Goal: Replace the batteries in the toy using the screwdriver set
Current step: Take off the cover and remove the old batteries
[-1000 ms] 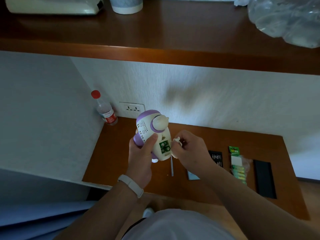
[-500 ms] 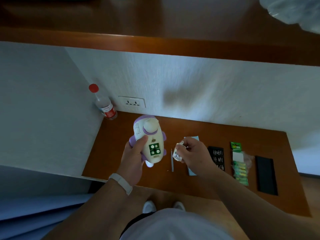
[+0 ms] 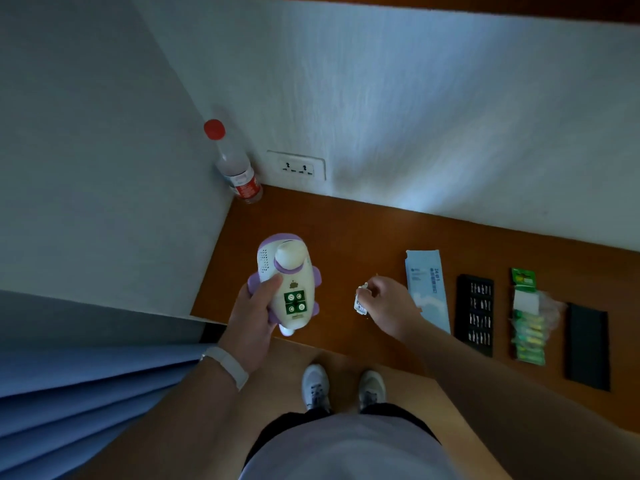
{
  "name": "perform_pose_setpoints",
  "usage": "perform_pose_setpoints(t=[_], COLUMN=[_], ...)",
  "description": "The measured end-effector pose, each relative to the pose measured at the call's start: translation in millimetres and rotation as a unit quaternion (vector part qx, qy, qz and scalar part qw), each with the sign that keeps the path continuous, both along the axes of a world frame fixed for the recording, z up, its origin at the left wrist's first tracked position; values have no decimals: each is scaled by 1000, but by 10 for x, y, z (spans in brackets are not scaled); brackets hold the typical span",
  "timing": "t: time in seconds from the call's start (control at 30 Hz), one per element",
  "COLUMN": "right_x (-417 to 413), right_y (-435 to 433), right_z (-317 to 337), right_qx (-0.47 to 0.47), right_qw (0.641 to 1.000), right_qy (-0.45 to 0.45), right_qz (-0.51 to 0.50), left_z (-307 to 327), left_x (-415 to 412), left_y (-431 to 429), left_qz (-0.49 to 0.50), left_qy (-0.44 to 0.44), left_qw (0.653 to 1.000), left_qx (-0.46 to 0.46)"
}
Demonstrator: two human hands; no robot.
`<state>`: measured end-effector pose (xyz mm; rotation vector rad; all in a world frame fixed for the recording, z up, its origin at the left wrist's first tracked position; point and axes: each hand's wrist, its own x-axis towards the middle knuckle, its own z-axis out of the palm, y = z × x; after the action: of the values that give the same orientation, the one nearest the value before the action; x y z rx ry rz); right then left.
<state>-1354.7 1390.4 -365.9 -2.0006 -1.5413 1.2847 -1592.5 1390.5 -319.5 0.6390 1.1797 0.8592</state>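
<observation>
My left hand [image 3: 252,315] grips a white and purple toy [image 3: 290,271] above the left part of the brown desk [image 3: 349,233]. The toy's battery bay [image 3: 295,302] faces me, uncovered, with green battery ends showing inside. To the right, apart from the toy, my right hand [image 3: 391,306] pinches a small white cover piece [image 3: 360,302] just over the desk. A black tray of screwdriver bits [image 3: 474,320] lies further right, then a green pack of batteries [image 3: 526,318]. No screwdriver handle shows in this view.
A pale blue card sleeve [image 3: 427,289] lies beside my right hand. A flat black lid [image 3: 587,351] sits at the far right. A red-capped bottle [image 3: 235,168] stands in the back left corner by a wall socket [image 3: 298,166]. A blue curtain [image 3: 86,386] hangs at left.
My right hand has drawn away from the toy to the right, carrying the small white cover. The toy has come lower, and the view has tilted downward.
</observation>
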Motion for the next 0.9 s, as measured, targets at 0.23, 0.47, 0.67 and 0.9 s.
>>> perform_pose_setpoints(t=[0.23, 0.47, 0.67, 0.9], right_x=[-326, -487, -489, -511], right_y=[237, 334, 169, -227], right_z=[-308, -347, -134, 348], right_qx=[-32, -46, -25, -3], right_qw=[997, 990, 992, 991], right_qy=[-75, -134, -110, -11], right_qz=[-9, 11, -52, -137], left_z=[-225, -284, -172, 6], left_x=[-235, -329, -310, -95], left_y=[25, 71, 113, 133], left_qz=[-12, -21, -48, -67], left_qy=[-13, -22, -37, -28], left_qw=[1000, 999, 998, 997], left_qx=[-20, -22, -11, 30])
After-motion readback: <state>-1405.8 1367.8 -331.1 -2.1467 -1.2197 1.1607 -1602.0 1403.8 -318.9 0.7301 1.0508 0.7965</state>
